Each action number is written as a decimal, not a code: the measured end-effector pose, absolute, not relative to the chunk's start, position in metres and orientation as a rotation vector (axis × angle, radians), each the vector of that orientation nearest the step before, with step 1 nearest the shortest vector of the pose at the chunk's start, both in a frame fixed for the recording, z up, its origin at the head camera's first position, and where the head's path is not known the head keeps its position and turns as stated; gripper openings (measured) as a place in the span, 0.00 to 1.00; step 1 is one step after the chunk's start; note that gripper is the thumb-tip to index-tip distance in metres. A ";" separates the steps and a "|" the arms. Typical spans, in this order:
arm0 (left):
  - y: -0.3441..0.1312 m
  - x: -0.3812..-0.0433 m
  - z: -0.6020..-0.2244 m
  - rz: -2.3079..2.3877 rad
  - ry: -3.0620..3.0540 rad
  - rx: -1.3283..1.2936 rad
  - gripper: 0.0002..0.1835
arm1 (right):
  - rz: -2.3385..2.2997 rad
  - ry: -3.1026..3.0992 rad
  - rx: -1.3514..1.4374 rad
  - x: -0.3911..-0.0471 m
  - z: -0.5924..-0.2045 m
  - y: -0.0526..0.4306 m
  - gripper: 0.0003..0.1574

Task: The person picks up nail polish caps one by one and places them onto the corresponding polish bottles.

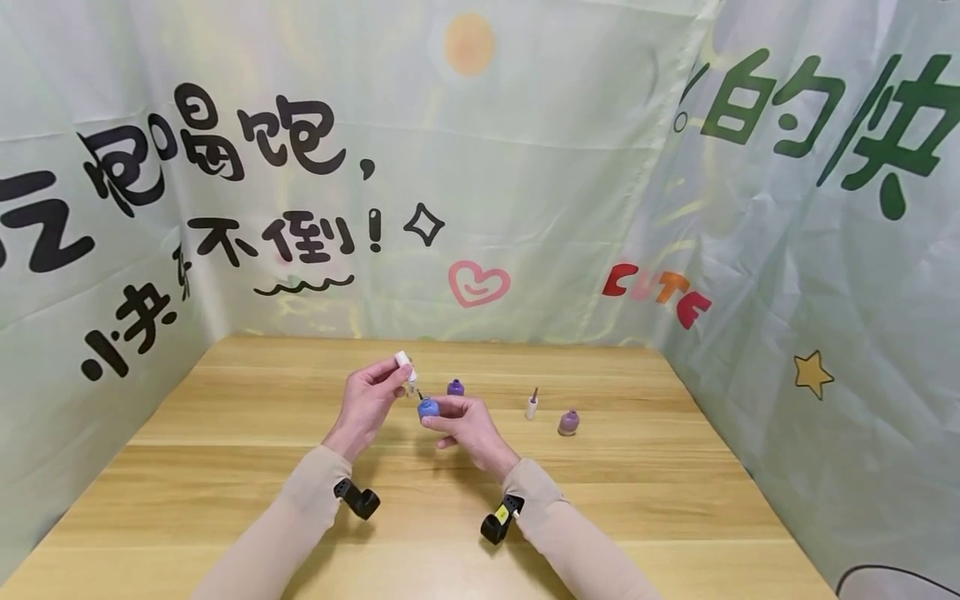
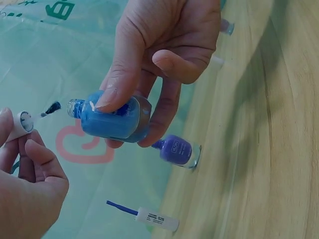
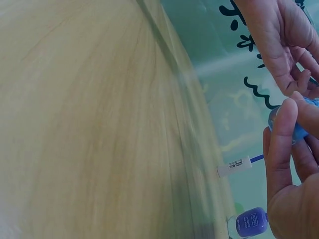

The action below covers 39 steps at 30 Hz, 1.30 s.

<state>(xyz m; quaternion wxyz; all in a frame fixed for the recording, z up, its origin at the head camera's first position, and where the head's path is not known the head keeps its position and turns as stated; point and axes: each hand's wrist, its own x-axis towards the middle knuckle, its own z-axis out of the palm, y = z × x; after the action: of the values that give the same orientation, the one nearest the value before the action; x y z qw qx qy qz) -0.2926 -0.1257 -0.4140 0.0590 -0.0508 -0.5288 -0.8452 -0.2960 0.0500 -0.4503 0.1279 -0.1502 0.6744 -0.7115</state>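
My left hand (image 1: 366, 406) pinches the white brush cap (image 2: 21, 125) of a nail polish between thumb and fingers. Its brush (image 2: 51, 108), wet with dark blue, points at the open neck of a blue nail polish bottle (image 2: 117, 119), with a small gap between them in the left wrist view. That bottle is held above the table by my right hand (image 1: 471, 427), thumb on one side and fingers on the other. In the left wrist view the bottle lies tilted across the frame, its neck toward the brush. My right fingers hide part of it in the right wrist view.
Behind my hands an uncapped purple polish bottle (image 1: 455, 387) stands on the wooden table (image 1: 600, 517). Near it stands a white cap with a purple brush (image 2: 157, 219). Farther right are another upright brush cap (image 1: 532, 407) and a mauve bottle (image 1: 568, 423). Printed curtains (image 1: 540, 208) enclose the table.
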 end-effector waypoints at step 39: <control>-0.119 -0.290 -0.418 -2.364 -1.849 -0.342 0.23 | -2.042 1.938 -0.486 -0.280 -0.430 0.049 0.22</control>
<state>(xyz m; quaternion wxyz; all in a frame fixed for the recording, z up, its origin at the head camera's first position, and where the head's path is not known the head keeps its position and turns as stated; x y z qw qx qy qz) -0.2899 -0.1189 -0.4177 0.0607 -0.1131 -0.6110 -0.7812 -0.2796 0.0488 -0.4298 0.1419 -0.1686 0.6715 -0.7075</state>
